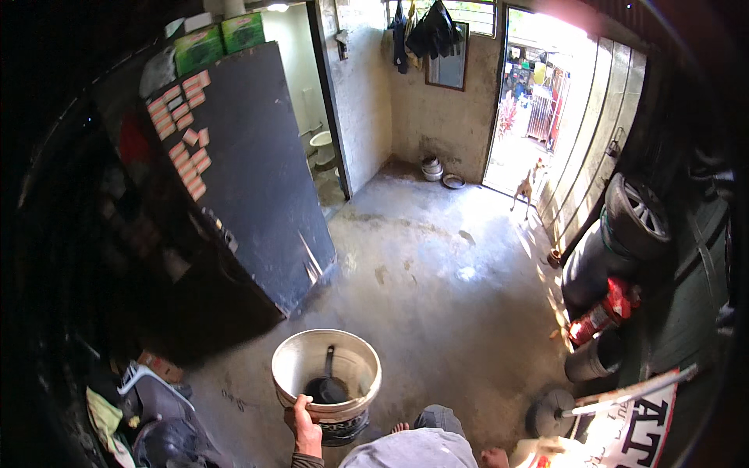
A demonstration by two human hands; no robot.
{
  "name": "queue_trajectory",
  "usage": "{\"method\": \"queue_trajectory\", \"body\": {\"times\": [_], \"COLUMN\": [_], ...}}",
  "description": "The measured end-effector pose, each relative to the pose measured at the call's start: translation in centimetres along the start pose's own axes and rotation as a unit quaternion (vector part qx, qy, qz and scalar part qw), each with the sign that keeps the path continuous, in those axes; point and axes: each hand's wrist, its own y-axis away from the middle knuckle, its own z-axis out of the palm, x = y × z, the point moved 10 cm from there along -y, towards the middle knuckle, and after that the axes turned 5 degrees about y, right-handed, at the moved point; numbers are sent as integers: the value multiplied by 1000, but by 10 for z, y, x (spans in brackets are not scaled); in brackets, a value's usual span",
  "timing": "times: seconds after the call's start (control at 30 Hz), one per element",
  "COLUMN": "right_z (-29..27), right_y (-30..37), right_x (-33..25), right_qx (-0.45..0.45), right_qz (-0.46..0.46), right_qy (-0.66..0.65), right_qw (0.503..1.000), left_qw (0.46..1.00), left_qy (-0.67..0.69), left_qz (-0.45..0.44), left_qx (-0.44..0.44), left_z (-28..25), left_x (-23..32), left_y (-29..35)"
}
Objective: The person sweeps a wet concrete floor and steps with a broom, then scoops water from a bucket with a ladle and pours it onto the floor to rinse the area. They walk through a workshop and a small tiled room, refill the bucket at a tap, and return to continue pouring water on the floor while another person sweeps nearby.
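My left hand (307,427) is closed on the near rim of a white plastic bucket (287,360), held upright in front of me. The bucket has dark print on its outside. Inside it rests a dark long-handled thing (328,363) with a round end, like a small pan or dipper; its exact kind is unclear. At the lower edge, to the right of my grey-clothed body, only a small part of my right hand (495,456) shows. Its fingers are too cut off to read.
A dark panel (250,156) with stickers stands left, beside a bathroom doorway with a toilet (321,140). Pots (431,168) and a basin (453,181) sit by the far wall. A dog (529,187) stands at the open door. Right: a tyre (638,214), a red bag (601,316), a dark bin (591,359).
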Motion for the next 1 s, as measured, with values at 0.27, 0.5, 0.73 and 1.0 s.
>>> {"method": "queue_trajectory", "body": {"times": [0.27, 0.5, 0.73, 1.0], "right_z": [112, -53, -237, -206], "right_y": [-169, -619, -1079, -1331], "right_x": [184, 285, 156, 97], "right_qx": [-178, -50, -83, -185], "right_qz": [501, 366, 172, 249], "right_qy": [-343, -287, -574, -714], "right_qw": [774, 884, 797, 627], "left_qw": [994, 992, 990, 988], "left_qy": [-21, -24, 38, -43], "left_qz": [-81, -59, -71, 34], "left_qx": [-64, -106, -115, -142], "left_z": [315, 536, 707, 927], "left_x": [-39, -6, -1, 70], "left_y": [-146, -251, -404, -588]}}
